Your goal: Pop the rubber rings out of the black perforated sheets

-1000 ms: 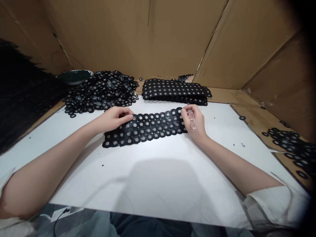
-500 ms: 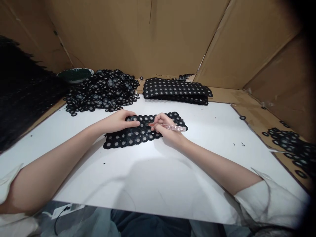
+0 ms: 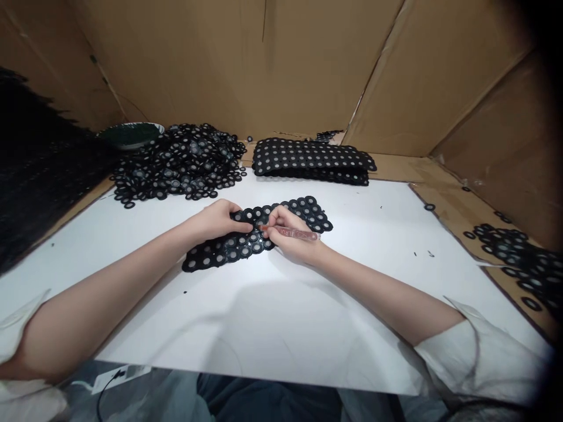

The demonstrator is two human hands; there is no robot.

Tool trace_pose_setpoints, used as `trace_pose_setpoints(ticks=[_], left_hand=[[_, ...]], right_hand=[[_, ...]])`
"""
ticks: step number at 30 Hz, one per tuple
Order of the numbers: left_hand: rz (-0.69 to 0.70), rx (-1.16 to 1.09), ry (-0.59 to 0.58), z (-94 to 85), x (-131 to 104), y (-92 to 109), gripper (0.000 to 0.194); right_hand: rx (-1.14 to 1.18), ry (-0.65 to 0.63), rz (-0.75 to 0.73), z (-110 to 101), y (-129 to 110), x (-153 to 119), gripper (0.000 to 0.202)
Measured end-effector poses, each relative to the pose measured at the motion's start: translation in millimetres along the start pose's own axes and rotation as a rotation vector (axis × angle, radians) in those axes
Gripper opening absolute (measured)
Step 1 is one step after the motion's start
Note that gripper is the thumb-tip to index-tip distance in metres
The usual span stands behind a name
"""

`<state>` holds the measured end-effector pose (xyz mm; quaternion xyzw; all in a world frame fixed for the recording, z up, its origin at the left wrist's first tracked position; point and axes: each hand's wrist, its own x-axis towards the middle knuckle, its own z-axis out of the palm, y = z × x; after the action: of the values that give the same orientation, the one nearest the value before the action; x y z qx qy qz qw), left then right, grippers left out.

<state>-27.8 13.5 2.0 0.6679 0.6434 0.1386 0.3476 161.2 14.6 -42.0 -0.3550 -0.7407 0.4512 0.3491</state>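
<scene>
A black panel of joined rings with pale round centres (image 3: 240, 253) lies slanted across the middle of the white board. My left hand (image 3: 216, 220) is closed on its far left edge, thumb on top and the other fingers mostly hidden. Pinched in my right hand (image 3: 288, 241) is a pen-like tool with a clear reddish, lettered barrel (image 3: 301, 234). Its tip meets the panel close to my left thumb; I cannot make out the tip itself.
A heap of loose black rings (image 3: 180, 161) stands at the back left, beside a bowl of dark stuff (image 3: 129, 135). Behind the panel rests a folded dotted sheet (image 3: 312, 155). More rings (image 3: 505, 246) lie at the right edge. Cardboard walls (image 3: 197, 64) surround the white board (image 3: 281, 328).
The panel has turned slightly, its left end coming nearer to me. My right hand and the tool have shifted a little left and nearer, and the barrel has rolled, showing its lettering more clearly.
</scene>
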Motion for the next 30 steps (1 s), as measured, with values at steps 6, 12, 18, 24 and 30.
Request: trace_pose_setpoints(ticks=[6,12,18,24,30], left_hand=[[0.055,-0.058,0.066,12.8,-13,9,0.025],[0.131,-0.027,-0.056,-7.6,-14,6,0.028],[0.201,-0.032,-0.126,-23.4,-7,-10,0.032],[0.323,0.088,-0.101,-26.5,-4,-13,0.031],[0.494,0.192,0.03,-23.3,-1,-16,0.033]], right_hand=[[-0.125,0.001,-0.088,7,-7,-1,0.007],[0.092,0.023,-0.039,-3,-15,-2,0.004],[-0.548,0.488,-0.228,-67,4,-2,0.01],[-0.807,0.504,-0.241,-118,39,-7,0.008],[-1.243,0.373,-0.075,-119,38,-11,0.018]])
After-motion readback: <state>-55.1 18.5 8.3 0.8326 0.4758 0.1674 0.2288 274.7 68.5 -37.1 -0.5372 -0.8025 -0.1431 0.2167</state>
